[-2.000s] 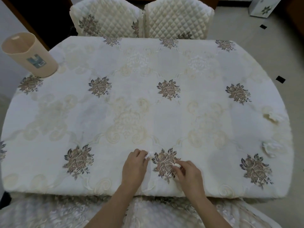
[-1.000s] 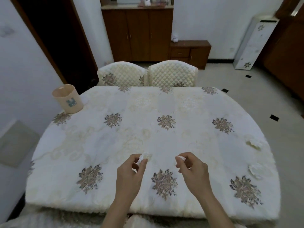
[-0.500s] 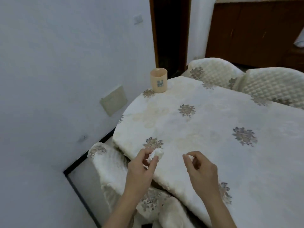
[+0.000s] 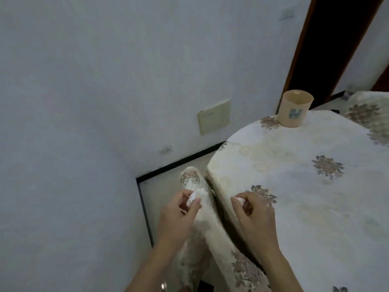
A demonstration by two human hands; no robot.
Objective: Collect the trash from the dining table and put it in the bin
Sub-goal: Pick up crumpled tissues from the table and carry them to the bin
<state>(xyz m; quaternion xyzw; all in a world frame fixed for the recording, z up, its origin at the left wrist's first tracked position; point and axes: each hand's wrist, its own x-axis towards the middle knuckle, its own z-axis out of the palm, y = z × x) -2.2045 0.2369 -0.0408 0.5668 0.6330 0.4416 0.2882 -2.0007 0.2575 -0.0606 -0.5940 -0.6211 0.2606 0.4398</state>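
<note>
My left hand [image 4: 177, 216] pinches a crumpled white tissue [image 4: 196, 196] between thumb and fingers, held over a chair back beside the table. My right hand [image 4: 253, 216] is closed on a small white scrap of tissue [image 4: 239, 200] at the near-left edge of the dining table [image 4: 305, 197]. A beige cylindrical bin [image 4: 294, 108] with a blue mark stands open at the table's far left corner, well beyond both hands.
A chair [image 4: 202, 224] with a floral cream cover is tucked against the table's left side under my hands. A white wall with a beige panel [image 4: 213, 116] rises on the left. A dark doorway [image 4: 328, 45] lies behind the bin. Another quilted chair [image 4: 372, 114] shows far right.
My view has swung left toward the wall and the bin. Both hands lifted their tissue pieces off the tablecloth and now hang at the table's left edge.
</note>
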